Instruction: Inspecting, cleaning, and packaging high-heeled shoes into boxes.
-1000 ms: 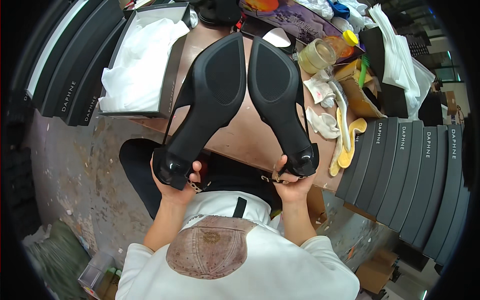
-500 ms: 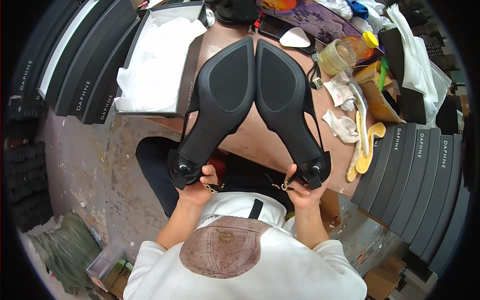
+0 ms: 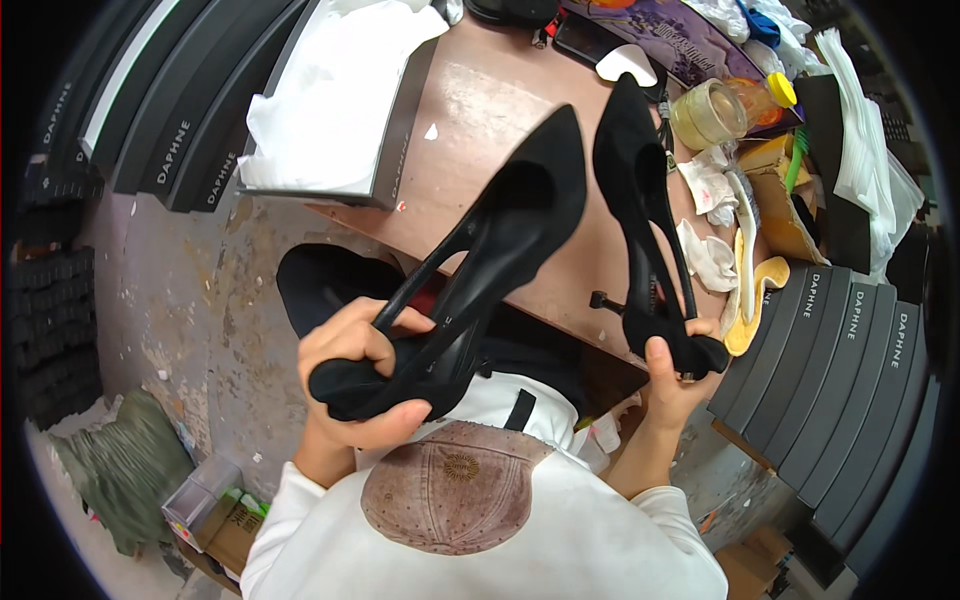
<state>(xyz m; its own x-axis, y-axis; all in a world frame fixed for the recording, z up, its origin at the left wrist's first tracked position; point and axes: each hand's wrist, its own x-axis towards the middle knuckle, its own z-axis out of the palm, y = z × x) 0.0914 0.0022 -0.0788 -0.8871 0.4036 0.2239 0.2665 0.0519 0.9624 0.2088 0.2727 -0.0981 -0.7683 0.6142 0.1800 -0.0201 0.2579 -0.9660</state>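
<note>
My left hand (image 3: 332,348) is wrapped around the heel end of a black pointed slingback shoe (image 3: 535,215). That shoe tilts up to the right, its dark inside turned partly toward me. On the right, my right hand (image 3: 672,395) grips the back of a matching black slingback shoe (image 3: 625,140), thumb up against the strap. Its toe points away from me and its small heel (image 3: 605,301) sticks out to the left. Both shoes are held in the air over the near edge of the pinkish table (image 3: 470,85).
An open grey shoebox (image 3: 398,135) with white tissue paper (image 3: 335,100) sits at the table's left. Dark shoeboxes stand in rows at left (image 3: 185,115) and right (image 3: 830,390). A glass jar (image 3: 706,115), crumpled paper (image 3: 708,255) and a phone (image 3: 585,40) lie at the table's right and back.
Both shoes have turned over from soles facing me to uppers and insides showing. They have moved right and apart, and my left hand now wraps the heel end.
</note>
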